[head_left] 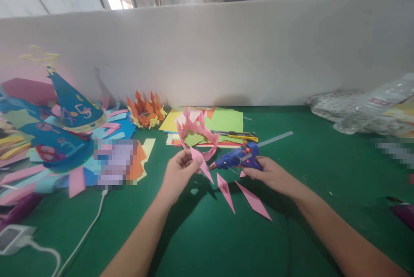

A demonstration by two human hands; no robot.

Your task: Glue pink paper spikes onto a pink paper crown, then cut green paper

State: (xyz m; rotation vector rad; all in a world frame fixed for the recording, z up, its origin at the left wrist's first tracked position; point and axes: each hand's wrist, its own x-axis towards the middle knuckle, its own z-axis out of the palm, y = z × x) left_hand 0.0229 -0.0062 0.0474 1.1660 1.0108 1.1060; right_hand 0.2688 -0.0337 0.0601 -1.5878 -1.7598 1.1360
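My left hand [180,171] is closed on a pink folded paper piece [202,164], a pointed diamond shape. Just behind it stands a pink paper crown [198,128] with pointed tips; whether the piece touches it I cannot tell. A blue hot glue gun [237,157] is gripped in my right hand [270,172], its nozzle pointing left close to the held piece. A clear glue stick [276,138] sticks out of the gun's back. Below the nozzle lie a folded pink piece [225,191] and a flatter pink diamond [254,200] on the green table [207,247].
Behind the crown are stacked coloured papers [228,119] and a yellow utility knife [241,136]. An orange paper crown [147,111] stands further left, beside blue cone hats [73,104]. A plastic bottle [375,102] lies at right. A white cable [86,229] crosses the left side.
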